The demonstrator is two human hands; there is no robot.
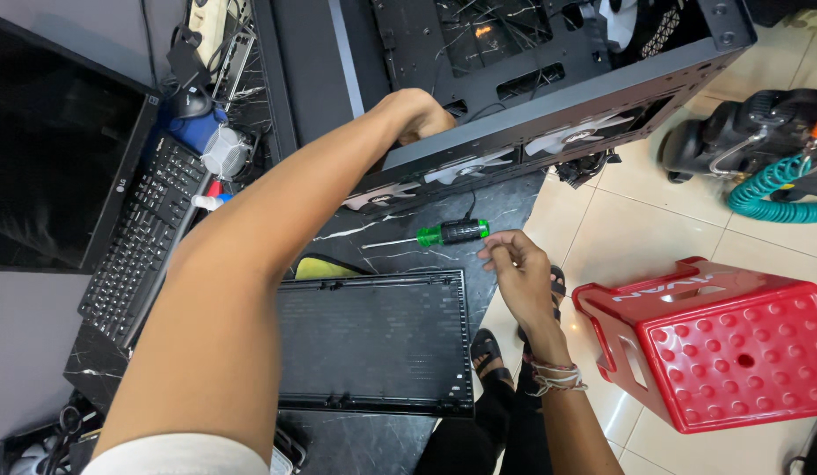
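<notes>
My left hand (419, 114) reaches over the edge of an open black computer case (549, 114) lying on its side; its fingers are hidden inside the case. My right hand (516, 268) hovers at the table's right edge with fingertips pinched together, just below a screwdriver (443, 234) with a green and black handle that lies on the dark marble table (505, 207). Whether the pinch holds something small I cannot tell. White fans (571, 136) show along the case's near side.
A black mesh panel (373, 343) lies flat in front of me. At left stand a monitor (56, 149) and a keyboard (140, 242). A red plastic stool (725, 343) sits on the tiled floor at right, with a black machine and teal coiled hose (769, 189) behind it.
</notes>
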